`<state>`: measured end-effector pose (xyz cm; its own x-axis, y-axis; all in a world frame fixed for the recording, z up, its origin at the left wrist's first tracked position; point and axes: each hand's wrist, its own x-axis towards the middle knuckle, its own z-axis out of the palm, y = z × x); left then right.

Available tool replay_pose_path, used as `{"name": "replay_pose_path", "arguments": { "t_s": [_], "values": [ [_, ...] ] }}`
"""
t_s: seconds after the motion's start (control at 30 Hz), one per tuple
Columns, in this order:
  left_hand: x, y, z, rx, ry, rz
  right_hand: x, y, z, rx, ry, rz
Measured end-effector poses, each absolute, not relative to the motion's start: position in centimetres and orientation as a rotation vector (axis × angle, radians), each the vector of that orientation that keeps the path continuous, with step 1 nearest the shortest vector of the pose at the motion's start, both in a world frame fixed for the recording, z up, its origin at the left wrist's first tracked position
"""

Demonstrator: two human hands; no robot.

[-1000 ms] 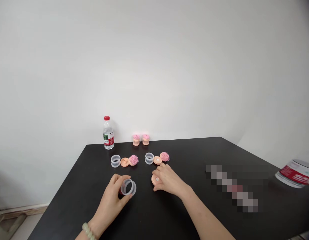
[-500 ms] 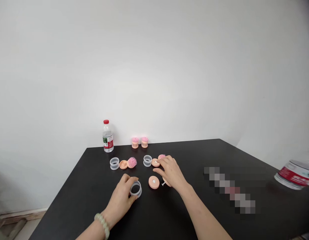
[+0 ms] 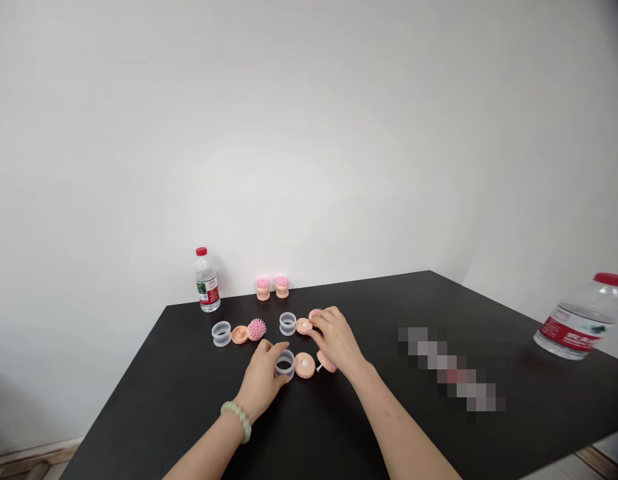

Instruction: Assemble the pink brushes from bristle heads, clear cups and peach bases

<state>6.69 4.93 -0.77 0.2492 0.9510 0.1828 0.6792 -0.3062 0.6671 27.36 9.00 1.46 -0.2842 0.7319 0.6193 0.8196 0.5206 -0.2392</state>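
Note:
My left hand [image 3: 263, 375] is curled round a translucent spool-shaped ring [image 3: 285, 375] on the black table, its thumb and fingers on opposite sides. Just right of that ring lies a round peach disc [image 3: 305, 365] with a white centre. A pink bristled head with a white stem [image 3: 327, 362] lies beyond it, partly under my right wrist. Farther back, my right hand [image 3: 335, 339] pinches the edge of a smaller-looking peach disc [image 3: 303, 326]. A pink bristled head [image 3: 315, 313] is partly hidden behind its fingers, and another translucent ring [image 3: 287, 324] stands left of that disc.
To the left lie a translucent ring [image 3: 221, 333], a peach cup-like piece [image 3: 239, 335] and a pink bristled head [image 3: 257, 329]. Two assembled pink scalp brushes [image 3: 273, 289] and a water bottle [image 3: 208, 287] stand by the wall. A larger bottle [image 3: 573, 327] stands right, near a pixelated patch.
My left hand has slid the translucent ring rightward and slightly back, close beside the peach disc. My right thumb and fingers have drawn together at the rear disc. The view has shifted slightly.

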Motion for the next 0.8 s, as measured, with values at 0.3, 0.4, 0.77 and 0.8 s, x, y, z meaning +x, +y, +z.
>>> {"name": "replay_pose_path", "arguments": {
  "t_s": [0.3,0.4,0.77,0.8],
  "values": [
    [4.3,2.2,-0.7,1.994,1.488,0.930,28.1,9.2,2.1,-1.300,-2.011,-0.072],
    [2.6,0.5,-1.1,1.921,1.461,1.017,28.2,10.3,3.3,-1.346,-2.001,-0.030],
    [1.9,-0.5,-3.8,1.861,1.487,1.416,20.3,21.8,6.3,-1.722,-2.196,0.093],
    [2.1,-0.5,-4.2,1.872,1.487,1.446,19.6,22.9,6.2,-1.777,-2.188,0.095]
  ]
}}
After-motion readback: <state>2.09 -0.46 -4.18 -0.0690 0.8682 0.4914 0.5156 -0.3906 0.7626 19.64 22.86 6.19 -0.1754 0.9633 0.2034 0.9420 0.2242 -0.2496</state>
